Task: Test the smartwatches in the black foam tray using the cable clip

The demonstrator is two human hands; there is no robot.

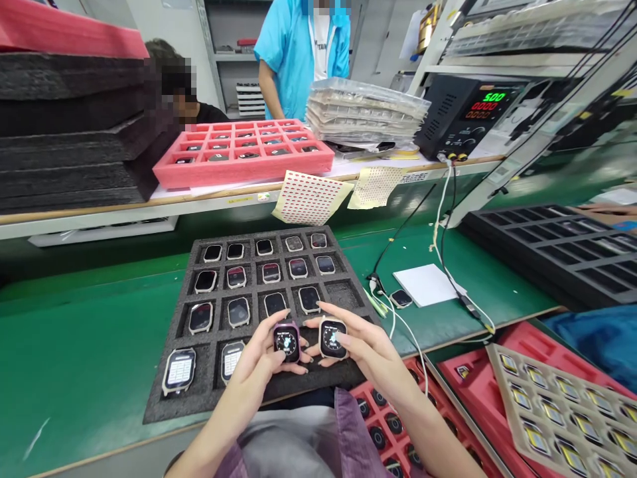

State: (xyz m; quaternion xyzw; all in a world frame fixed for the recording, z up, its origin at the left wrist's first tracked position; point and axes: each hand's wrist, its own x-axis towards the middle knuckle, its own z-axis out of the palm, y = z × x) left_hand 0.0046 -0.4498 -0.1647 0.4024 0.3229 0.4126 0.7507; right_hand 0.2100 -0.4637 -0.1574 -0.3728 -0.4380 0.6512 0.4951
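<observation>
My left hand (271,352) holds a purple-framed watch (286,342) with its lit screen facing up. Beside it, my right hand (351,338) grips a light-framed watch (333,337), also lit, with the thumb on its screen. Both hands are over the front part of a dark foam tray (169,398), whose compartments hold several watches with dark screens. Two watches in its front row show white screens, one at the left corner (180,370) and one (232,360) partly behind my left wrist. A compartment (343,292) at the tray's right side has no watch in it.
Cables and a loose watch (401,299) lie right of the tray, near white paper (428,284). A shelf carries a red foam tray (243,171), plastic trays (365,109) and a power supply (462,119). More trays stand at right. Two people are behind the shelf.
</observation>
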